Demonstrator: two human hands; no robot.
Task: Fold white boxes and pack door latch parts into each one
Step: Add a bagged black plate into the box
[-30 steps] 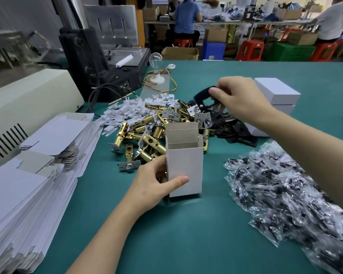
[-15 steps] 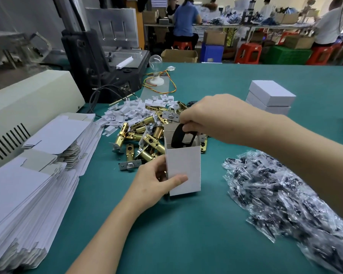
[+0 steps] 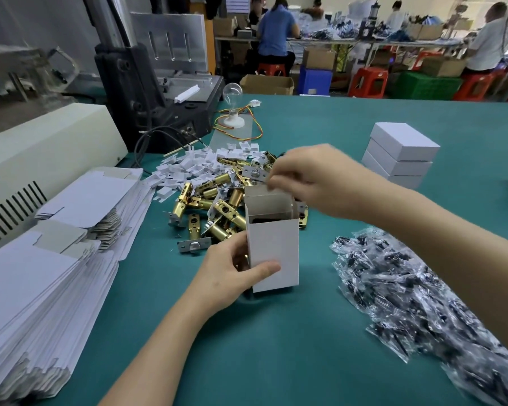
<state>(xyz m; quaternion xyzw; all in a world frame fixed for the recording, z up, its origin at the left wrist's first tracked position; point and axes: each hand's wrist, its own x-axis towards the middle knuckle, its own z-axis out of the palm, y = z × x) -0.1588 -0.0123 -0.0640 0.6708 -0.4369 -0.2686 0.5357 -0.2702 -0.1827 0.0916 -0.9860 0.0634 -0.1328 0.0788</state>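
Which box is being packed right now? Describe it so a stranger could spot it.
On the green table, find the heap of brass latches in the middle. Just in front of it stands one white box, gripped by the left hand. Unlike the closed boxes stacked at right and the flat blanks at left, it is upright with its top open.

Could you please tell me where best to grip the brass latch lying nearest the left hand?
Probably the barrel of the brass latch, pinched from above across its sides: it lies flat, barrel pointing away, silver faceplate toward the person.
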